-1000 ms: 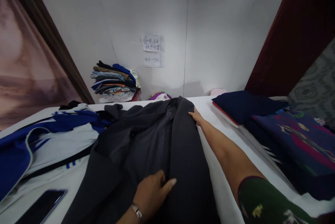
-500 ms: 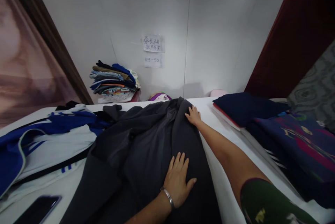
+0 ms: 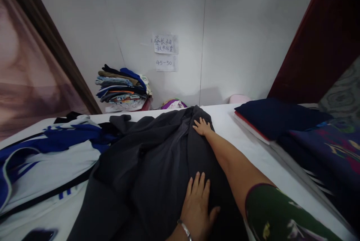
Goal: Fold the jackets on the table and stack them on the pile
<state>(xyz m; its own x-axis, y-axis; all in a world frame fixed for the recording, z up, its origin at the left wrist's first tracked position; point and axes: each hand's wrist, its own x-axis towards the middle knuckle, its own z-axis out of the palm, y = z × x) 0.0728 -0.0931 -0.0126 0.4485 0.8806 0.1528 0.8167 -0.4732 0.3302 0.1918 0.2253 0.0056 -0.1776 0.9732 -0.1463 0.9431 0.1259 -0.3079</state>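
A dark grey coat (image 3: pixel 157 162) lies spread over the white table, its long edge folded inward on the right side. Flat on that folded strip, near the bottom of the view, rests my left hand (image 3: pixel 197 203) with fingers stretched out and a silver bracelet at the wrist. Farther up, by the coat's far end, my right hand (image 3: pixel 201 126) presses on the cloth, fingers spread. Neither hand grips anything. The coat's near end runs out of view.
Blue and white jackets (image 3: pixel 64 162) lie loosely on the left, with a phone (image 3: pixel 41 234) below them. A stack of folded clothes (image 3: pixel 123 87) stands by the wall. More folded garments (image 3: pixel 281 119) are piled on the right. Paper signs (image 3: pixel 165 53) hang on the wall.
My right hand has moved slightly left and inward over the coat's edge. My left hand sits a little lower and farther right. The view has shifted slightly.
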